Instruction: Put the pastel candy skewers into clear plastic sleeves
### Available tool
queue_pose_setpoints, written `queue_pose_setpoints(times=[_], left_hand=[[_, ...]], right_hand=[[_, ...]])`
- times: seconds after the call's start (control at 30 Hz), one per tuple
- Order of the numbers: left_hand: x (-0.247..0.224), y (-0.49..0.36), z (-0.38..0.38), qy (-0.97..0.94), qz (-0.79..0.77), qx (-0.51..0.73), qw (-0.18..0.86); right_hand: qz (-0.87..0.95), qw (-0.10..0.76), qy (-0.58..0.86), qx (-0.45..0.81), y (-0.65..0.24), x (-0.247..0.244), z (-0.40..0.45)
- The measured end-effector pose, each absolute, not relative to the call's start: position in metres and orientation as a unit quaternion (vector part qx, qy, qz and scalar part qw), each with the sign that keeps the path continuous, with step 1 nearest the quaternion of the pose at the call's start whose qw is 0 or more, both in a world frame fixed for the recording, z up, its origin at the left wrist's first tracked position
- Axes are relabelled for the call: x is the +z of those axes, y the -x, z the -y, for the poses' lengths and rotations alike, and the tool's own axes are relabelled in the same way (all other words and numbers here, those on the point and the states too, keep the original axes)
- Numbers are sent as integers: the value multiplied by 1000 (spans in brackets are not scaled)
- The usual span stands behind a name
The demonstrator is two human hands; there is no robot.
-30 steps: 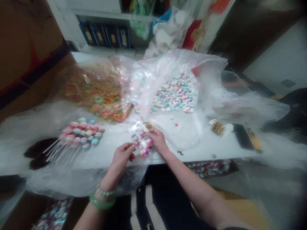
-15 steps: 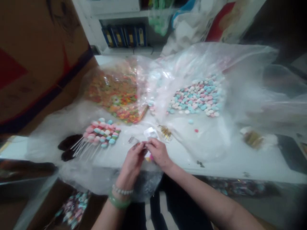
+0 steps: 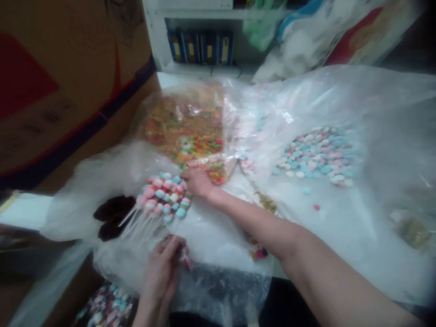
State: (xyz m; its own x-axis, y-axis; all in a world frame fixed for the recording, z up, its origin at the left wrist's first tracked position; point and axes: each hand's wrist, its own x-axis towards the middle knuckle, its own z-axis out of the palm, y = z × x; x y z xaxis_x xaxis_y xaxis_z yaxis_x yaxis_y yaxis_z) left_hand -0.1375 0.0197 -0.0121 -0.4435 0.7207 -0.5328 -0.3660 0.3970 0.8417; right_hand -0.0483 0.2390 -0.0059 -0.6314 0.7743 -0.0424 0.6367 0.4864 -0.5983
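The right grip point(image 3: 197, 182) is held open, fingertips on the bagged orange-green candy point(image 3: 184, 131) beside the candy skewers point(image 3: 163, 195); the left grip point(image 3: 162, 268) is curled shut on a small pink item point(image 3: 187, 262). The skewers could be knocked loose if brushed by the right wrist.
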Motion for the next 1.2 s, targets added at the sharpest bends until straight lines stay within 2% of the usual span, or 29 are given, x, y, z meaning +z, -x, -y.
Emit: queue_pose_setpoints(times=[0.1,0.23,0.3,0.4,0.53,0.7,0.8,0.87,0.97,1.03,1.13,1.2], left_hand=[[-22,155,-11,-308,-740,476,360],[-30,172,-9,-587,-744,300,107],[-31,170,-12,-650,-732,198,37],[-31,160,-17,-668,-739,87,2],[-30,153,-20,-655,-750,74,53],[-30,149,-12,-564,-758,286,159],[-26,133,-6,-449,-766,385,252],[-24,115,-2,-380,-765,422,302],[-23,83,3,-366,-739,454,338],[-22,63,5,-396,-701,465,368],[-21,47,4,-401,-641,460,466],[-18,49,-4,-335,-630,459,529]], right_hand=[[868,67,408,276,61,-9,-253],[872,24,397,287,60,-12,-250],[885,18,386,259,58,-14,-246],[893,28,385,232,56,-17,-241],[882,75,411,217,38,-12,-231],[848,94,471,225,-13,-8,-191],[806,169,506,255,-36,-9,-153],[747,210,538,330,-41,-8,-126],[573,194,548,578,-35,-7,-91],[442,221,534,687,-31,-7,-77],[366,298,546,692,-42,-9,-69],[362,333,566,662,-60,-11,-70]])
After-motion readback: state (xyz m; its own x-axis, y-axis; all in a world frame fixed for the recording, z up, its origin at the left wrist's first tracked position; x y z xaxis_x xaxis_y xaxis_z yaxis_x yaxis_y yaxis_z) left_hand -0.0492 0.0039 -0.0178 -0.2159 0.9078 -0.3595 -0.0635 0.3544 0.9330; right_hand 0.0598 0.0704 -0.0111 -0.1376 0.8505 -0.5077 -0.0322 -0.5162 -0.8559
